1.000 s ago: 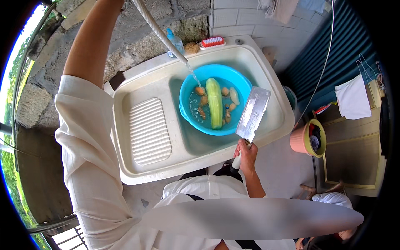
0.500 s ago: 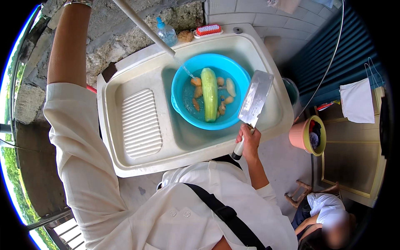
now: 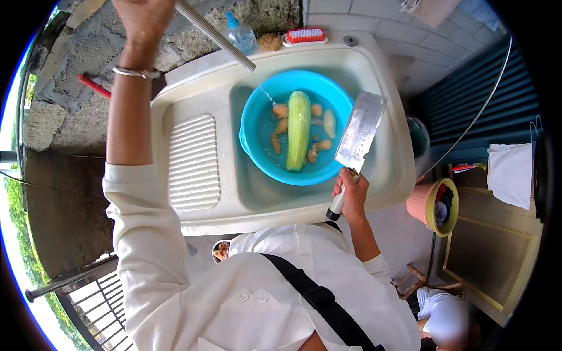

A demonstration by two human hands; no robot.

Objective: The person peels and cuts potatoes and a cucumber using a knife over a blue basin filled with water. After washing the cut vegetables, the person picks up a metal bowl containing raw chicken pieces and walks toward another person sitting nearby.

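My right hand (image 3: 353, 198) is wrapped round the light handle of a cleaver (image 3: 361, 131). Its broad, wet blade points away from me, over the right rim of a blue basin (image 3: 246, 146). In the basin's water lie a long, pale green peeled gourd (image 3: 298, 131) and several tan, knobbly pieces like ginger (image 3: 276, 143). A thin stream runs into the basin from a ribbed grey hose (image 3: 219, 38). My left hand (image 3: 143, 20), with a bangle at the wrist, is raised at the top edge beside the hose; its fingers are cut off from view.
The basin stands in a cream sink (image 3: 257, 216) with a ribbed drainboard (image 3: 194, 164). Behind are a spray bottle (image 3: 240, 35) and a red scrub brush (image 3: 305, 36). A pink bucket (image 3: 420, 199) stands right. Another person (image 3: 442, 313) sits lower right. A bowl (image 3: 220, 250) shows below the sink.
My left hand has come into view at the top, and its forearm has shifted right. The view has tilted a little. My right hand still holds the cleaver, and water keeps running.
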